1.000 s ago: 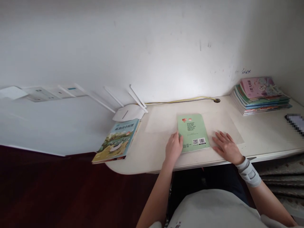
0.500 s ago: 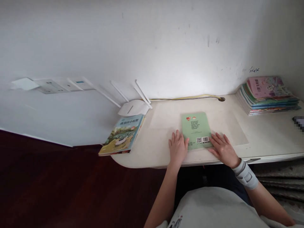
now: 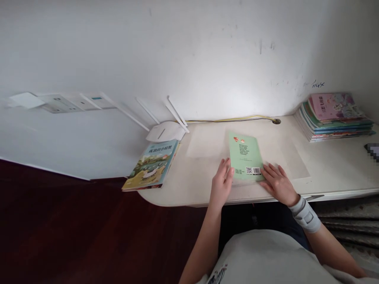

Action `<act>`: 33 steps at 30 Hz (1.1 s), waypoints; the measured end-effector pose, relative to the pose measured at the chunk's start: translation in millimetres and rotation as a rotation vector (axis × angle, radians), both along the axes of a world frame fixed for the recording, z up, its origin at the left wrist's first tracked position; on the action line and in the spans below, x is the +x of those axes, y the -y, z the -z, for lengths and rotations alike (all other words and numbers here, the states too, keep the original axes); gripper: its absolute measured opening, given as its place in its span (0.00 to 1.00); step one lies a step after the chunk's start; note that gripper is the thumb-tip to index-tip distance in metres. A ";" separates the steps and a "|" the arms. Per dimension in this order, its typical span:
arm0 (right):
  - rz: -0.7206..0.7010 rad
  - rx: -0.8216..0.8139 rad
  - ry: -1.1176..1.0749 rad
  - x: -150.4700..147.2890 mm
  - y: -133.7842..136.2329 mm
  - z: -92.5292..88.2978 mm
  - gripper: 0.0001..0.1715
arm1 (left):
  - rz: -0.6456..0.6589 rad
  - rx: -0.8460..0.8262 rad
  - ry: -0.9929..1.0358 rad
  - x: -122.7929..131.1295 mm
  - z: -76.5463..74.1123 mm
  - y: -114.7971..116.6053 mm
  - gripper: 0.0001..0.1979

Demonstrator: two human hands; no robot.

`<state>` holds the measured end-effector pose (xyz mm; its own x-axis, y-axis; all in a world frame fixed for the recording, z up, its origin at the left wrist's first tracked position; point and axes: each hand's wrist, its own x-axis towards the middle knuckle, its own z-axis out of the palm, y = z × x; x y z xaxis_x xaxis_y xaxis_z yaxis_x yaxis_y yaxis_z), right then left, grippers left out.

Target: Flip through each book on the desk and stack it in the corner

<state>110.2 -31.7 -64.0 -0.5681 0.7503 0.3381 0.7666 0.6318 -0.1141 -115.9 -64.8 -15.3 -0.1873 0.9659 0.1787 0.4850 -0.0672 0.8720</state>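
Note:
A green book (image 3: 245, 156) shows its printed back cover, with a barcode near its lower right corner. Its left side is tilted up off the desk. My left hand (image 3: 221, 183) grips that left edge, thumb on the cover and fingers at the side. My right hand (image 3: 278, 183), with a grey wrist wrap (image 3: 306, 216), lies with fingers stretched out at the lower right edge, touching the book. Beneath the book is a clear sheet (image 3: 291, 159) on the white desk (image 3: 189, 179).
At the left end, several picture books (image 3: 152, 165) lie by a white router (image 3: 166, 131) with upright antennas. A stack of books (image 3: 337, 118) stands at the right rear. Cables (image 3: 231, 119) run along the wall to a hole (image 3: 276, 121). A dark object (image 3: 372, 151) sits far right.
My left hand has closed on the green book's left edge and raised that side off the desk. My right hand has stayed nearly in place.

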 end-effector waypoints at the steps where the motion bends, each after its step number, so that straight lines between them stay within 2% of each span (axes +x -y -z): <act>1: -0.001 -0.002 -0.006 -0.2 -0.1 0.0 0.26 | 0.058 0.035 0.084 5.5 -0.9 -0.5 0.25; 4: -0.011 -0.012 -0.024 -1.6 -0.1 -1.0 0.27 | 0.149 0.153 0.136 30.6 5.7 -9.9 0.36; 6: -0.021 -0.024 -0.031 -1.0 0.0 -2.0 0.27 | 0.099 0.260 0.002 49.9 15.4 -20.4 0.40; 9: -0.005 -0.028 -0.048 9.0 -1.6 -2.2 0.26 | 0.101 0.411 -0.254 73.5 28.1 -34.6 0.37; 11: 0.090 -0.003 -0.062 23.5 -4.4 -0.4 0.25 | 0.165 0.466 -0.384 83.8 31.5 -40.3 0.36; 13: 0.253 0.032 -0.066 41.1 -8.1 2.9 0.25 | 0.217 0.488 -0.473 91.2 30.7 -43.3 0.35; 15: 0.402 0.054 -0.049 56.6 -11.3 6.8 0.28 | 0.251 0.489 -0.542 97.8 27.5 -44.9 0.34; 18: 0.484 0.057 0.005 67.7 -13.8 11.2 0.32 | 0.278 0.441 -0.659 110.2 22.8 -46.0 0.28; 22: 0.487 0.041 0.053 65.9 -13.6 10.5 0.30 | 0.282 0.321 -0.846 130.1 21.9 -46.8 0.21; 26: 0.470 0.027 0.060 65.0 -12.8 7.3 0.24 | 0.300 0.250 -0.953 143.0 23.5 -48.7 0.17; 33: 0.462 0.032 -0.005 67.2 -14.1 7.9 0.22 | 0.307 0.178 -1.007 141.5 19.5 -52.7 0.17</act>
<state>177.4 -17.6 -71.9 -0.1747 0.9137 0.3668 0.9681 0.2273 -0.1052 25.7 -12.1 -34.8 0.3719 0.8915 0.2586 0.9173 -0.3957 0.0450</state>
